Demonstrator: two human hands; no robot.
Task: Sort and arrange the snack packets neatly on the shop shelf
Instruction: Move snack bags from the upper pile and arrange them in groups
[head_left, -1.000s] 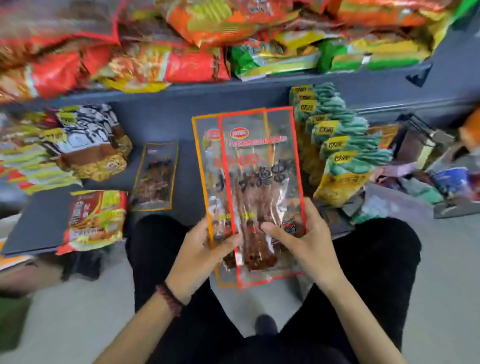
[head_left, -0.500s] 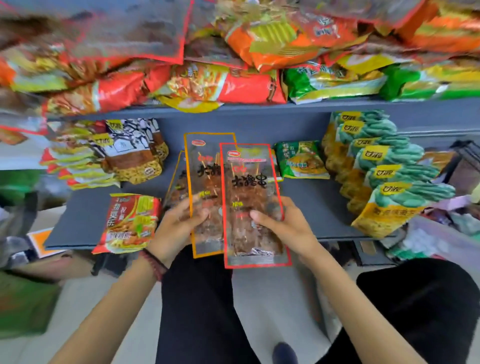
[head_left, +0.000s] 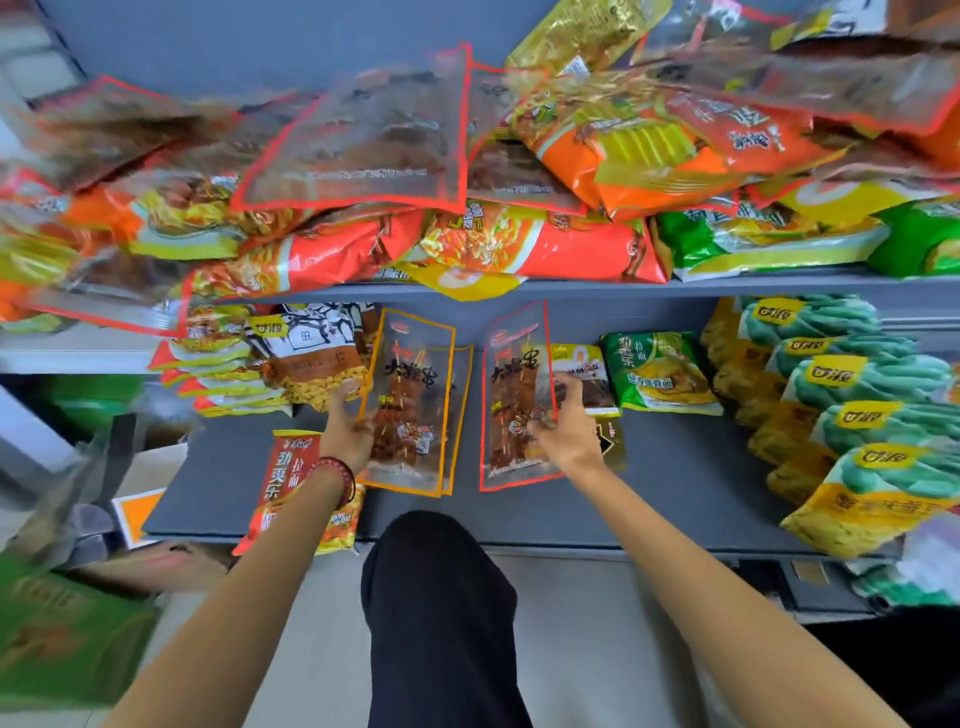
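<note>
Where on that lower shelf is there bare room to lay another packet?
The lower shelf is barest in front of the green packet, between the red-edged packet in the right hand and the teal-and-yellow bags. A smaller patch lies left of the red noodle packet. A narrow strip separates the orange-edged packet from the red-edged one. The upper shelf is heaped full.

A grey shelf (head_left: 675, 493) bears a green packet (head_left: 657, 371) at the back. Just left of the green packet lies a brown packet (head_left: 582, 374). Far to its left are a peanut bag (head_left: 322, 358) and stacked packets (head_left: 218, 364). To its right runs a row of teal bags (head_left: 857, 410). Left and forward of it, a red noodle packet (head_left: 288, 483) overhangs the edge.
</note>
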